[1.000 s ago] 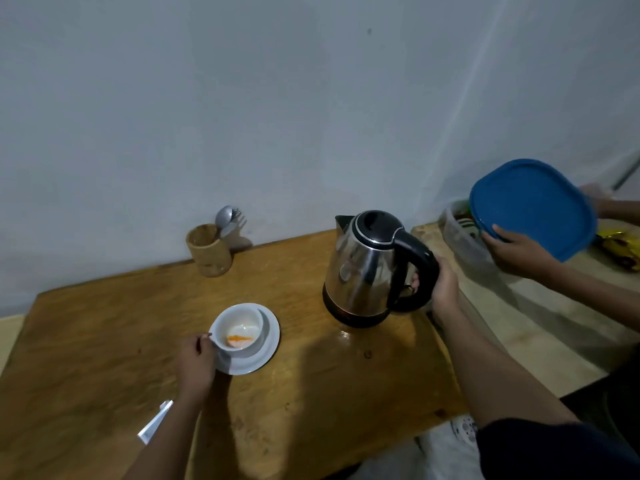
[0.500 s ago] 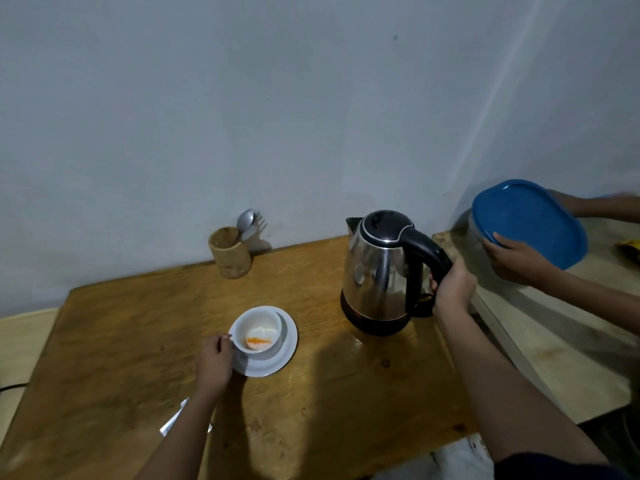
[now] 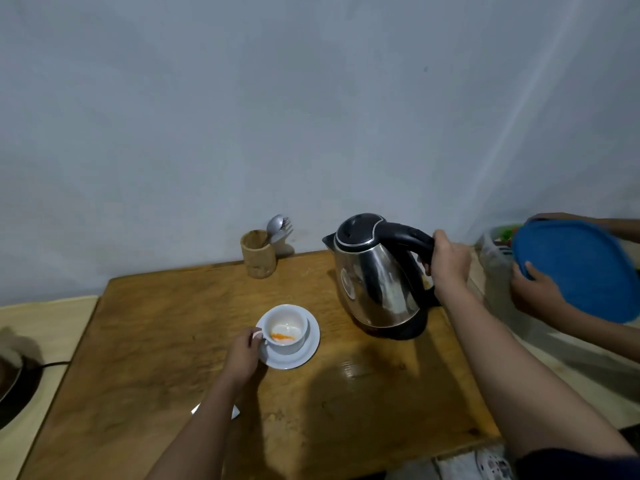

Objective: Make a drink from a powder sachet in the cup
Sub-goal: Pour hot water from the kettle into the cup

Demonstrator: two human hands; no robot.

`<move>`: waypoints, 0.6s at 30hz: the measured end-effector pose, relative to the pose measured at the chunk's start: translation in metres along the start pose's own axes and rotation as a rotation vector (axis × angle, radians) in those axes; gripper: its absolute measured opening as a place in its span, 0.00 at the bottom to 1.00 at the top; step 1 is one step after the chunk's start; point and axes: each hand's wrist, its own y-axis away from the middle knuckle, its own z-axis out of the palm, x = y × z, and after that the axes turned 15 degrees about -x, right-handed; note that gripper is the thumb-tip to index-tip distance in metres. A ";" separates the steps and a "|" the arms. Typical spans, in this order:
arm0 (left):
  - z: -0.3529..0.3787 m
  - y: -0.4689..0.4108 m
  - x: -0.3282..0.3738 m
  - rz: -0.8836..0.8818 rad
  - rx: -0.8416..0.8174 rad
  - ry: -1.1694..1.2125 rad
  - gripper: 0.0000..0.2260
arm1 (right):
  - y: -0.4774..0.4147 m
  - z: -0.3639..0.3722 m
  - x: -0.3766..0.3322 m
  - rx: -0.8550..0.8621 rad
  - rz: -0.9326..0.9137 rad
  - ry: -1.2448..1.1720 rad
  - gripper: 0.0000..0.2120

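A white cup with orange powder in its bottom stands on a white saucer in the middle of the wooden table. My left hand grips the cup's handle from the left. A steel kettle with a black lid and handle is lifted and tilted to the left, to the right of the cup. My right hand is closed around its black handle. A white sachet lies on the table, mostly hidden under my left forearm.
A wooden holder with a spoon and fork stands by the wall. At the right, another person's hands hold a blue lid over a clear container. A dark pan sits at the left edge.
The kettle has tilted to the left, spout toward the cup, with my right hand on its handle. My left hand stays on the cup. The view has shifted left.
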 end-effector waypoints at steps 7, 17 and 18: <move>-0.009 -0.004 0.006 -0.033 -0.050 -0.083 0.09 | 0.025 0.021 -0.005 -0.099 -0.011 0.202 0.19; -0.009 -0.008 0.006 -0.066 -0.032 -0.101 0.11 | 0.041 0.042 -0.006 -0.176 -0.158 0.521 0.23; -0.008 -0.008 0.006 -0.076 -0.031 -0.100 0.11 | 0.041 0.044 -0.006 -0.193 -0.179 0.534 0.24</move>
